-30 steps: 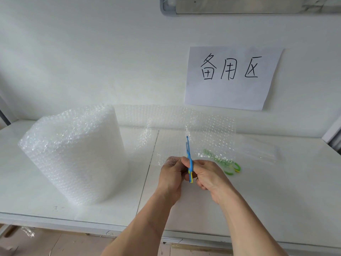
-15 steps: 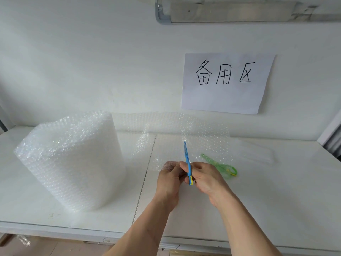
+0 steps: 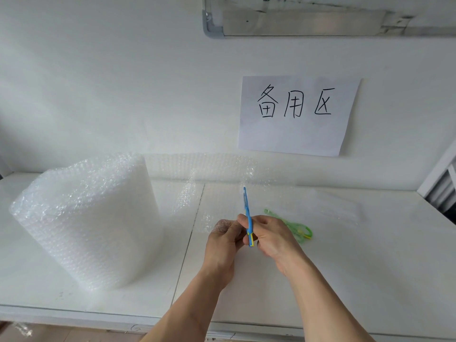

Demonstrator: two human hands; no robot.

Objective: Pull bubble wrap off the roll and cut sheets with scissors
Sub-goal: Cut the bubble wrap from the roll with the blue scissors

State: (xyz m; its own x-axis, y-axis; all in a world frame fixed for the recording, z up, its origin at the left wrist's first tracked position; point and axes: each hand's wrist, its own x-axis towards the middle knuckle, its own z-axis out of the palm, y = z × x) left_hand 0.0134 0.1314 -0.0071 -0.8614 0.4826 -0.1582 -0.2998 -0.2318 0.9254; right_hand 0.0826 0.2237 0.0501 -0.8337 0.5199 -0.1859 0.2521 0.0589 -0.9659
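Observation:
A big roll of bubble wrap [image 3: 88, 218] stands upright on the left of the white table [image 3: 370, 267]. A clear sheet of bubble wrap [image 3: 222, 178] runs from the roll to the right, standing along the wall and down over the table's middle. My left hand [image 3: 223, 243] pinches the sheet's near edge. My right hand [image 3: 274, 239] grips blue and yellow scissors [image 3: 247, 213], blades pointing away into the sheet, right beside my left fingers.
Green scissors [image 3: 296, 225] lie on the table under the sheet, just right of my right hand. A paper sign [image 3: 298, 114] with handwriting hangs on the wall. A seam [image 3: 190, 243] splits the tabletop. A flat clear sheet [image 3: 338, 206] lies further right.
The view has tilted up a little, so everything sits lower in the frame. Both hands, the scissors and the sheet keep the same pose.

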